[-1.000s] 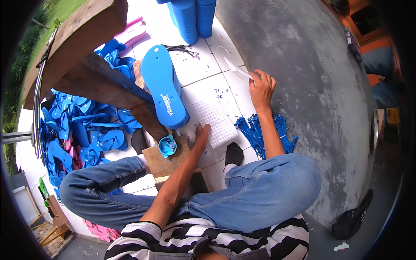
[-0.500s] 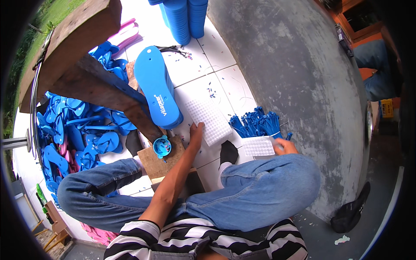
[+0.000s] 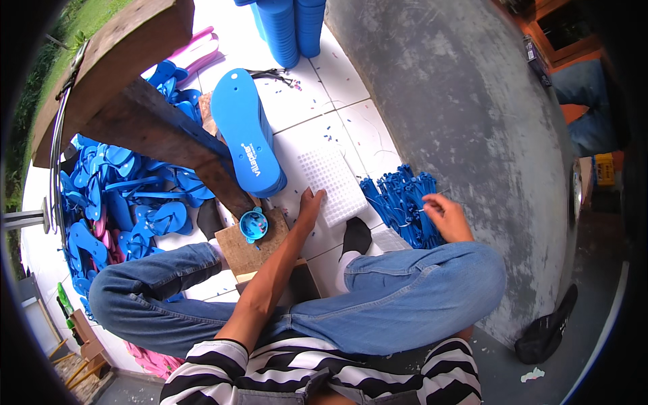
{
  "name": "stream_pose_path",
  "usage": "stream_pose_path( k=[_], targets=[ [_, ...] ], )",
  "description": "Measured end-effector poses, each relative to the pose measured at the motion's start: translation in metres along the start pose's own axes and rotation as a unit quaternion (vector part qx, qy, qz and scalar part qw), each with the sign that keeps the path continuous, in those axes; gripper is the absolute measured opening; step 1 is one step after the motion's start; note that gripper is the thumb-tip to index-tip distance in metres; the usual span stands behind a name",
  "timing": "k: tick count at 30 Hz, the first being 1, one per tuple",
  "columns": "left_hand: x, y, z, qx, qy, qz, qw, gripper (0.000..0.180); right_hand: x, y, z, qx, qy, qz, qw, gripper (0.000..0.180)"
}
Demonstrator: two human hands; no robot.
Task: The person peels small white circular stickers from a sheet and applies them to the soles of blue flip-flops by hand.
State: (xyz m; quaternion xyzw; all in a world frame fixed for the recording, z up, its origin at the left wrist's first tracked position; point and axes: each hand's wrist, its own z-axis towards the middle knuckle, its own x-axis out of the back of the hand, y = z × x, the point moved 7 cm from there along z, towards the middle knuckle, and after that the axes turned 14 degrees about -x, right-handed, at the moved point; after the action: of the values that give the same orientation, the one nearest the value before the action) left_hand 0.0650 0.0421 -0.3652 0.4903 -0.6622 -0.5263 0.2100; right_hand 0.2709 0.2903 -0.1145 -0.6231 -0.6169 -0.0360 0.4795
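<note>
My left hand (image 3: pixel 311 204) pinches the left edge of a white sheet (image 3: pixel 332 183) covered in rows of small round dots. Over the right part of a pile of blue sandal straps (image 3: pixel 399 206) is my right hand (image 3: pixel 448 217), its fingers half bent and apart, with nothing visible in them. Another white sheet (image 3: pixel 387 240) lies low beside my right knee, mostly hidden by the leg. To the left of my left hand, a small blue cup (image 3: pixel 254 225) with tiny coloured bits sits on a wooden board (image 3: pixel 237 253).
A stack of blue sandal soles (image 3: pixel 244 135) stands ahead, beside a wooden post (image 3: pixel 169 135). Finished blue sandals (image 3: pixel 121 196) are heaped at left. More stacked soles (image 3: pixel 287 34) stand at the far side. A grey wall (image 3: pixel 466 135) bounds the right.
My right hand has let go of the second white sheet, which now lies lower by my knee, uncovering more straps. It has risen over the straps. My left hand has shifted slightly.
</note>
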Motion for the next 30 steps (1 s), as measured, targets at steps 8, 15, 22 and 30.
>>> stream_pose_path(
  k=[8, 15, 22, 30],
  targets=[
    [-0.02, 0.018, 0.004, -0.003, -0.065, 0.034, 0.997, 0.041, 0.097, -0.13, 0.024, 0.087, -0.025, -0.116, 0.989, 0.032],
    [-0.075, 0.108, 0.011, -0.071, -0.096, -0.149, 0.982, 0.042, -0.024, -0.169, 0.081, 0.117, -0.031, -0.187, 0.975, 0.075],
    [-0.076, 0.146, 0.014, -0.085, -0.086, -0.079, 0.99, 0.037, -0.054, -0.167, 0.089, 0.141, -0.078, 0.016, 0.987, 0.038],
    [-0.053, 0.126, 0.007, -0.098, -0.071, -0.045, 0.992, 0.029, -0.083, -0.123, 0.109, 0.098, -0.029, 0.099, 0.99, 0.031]
  ],
)
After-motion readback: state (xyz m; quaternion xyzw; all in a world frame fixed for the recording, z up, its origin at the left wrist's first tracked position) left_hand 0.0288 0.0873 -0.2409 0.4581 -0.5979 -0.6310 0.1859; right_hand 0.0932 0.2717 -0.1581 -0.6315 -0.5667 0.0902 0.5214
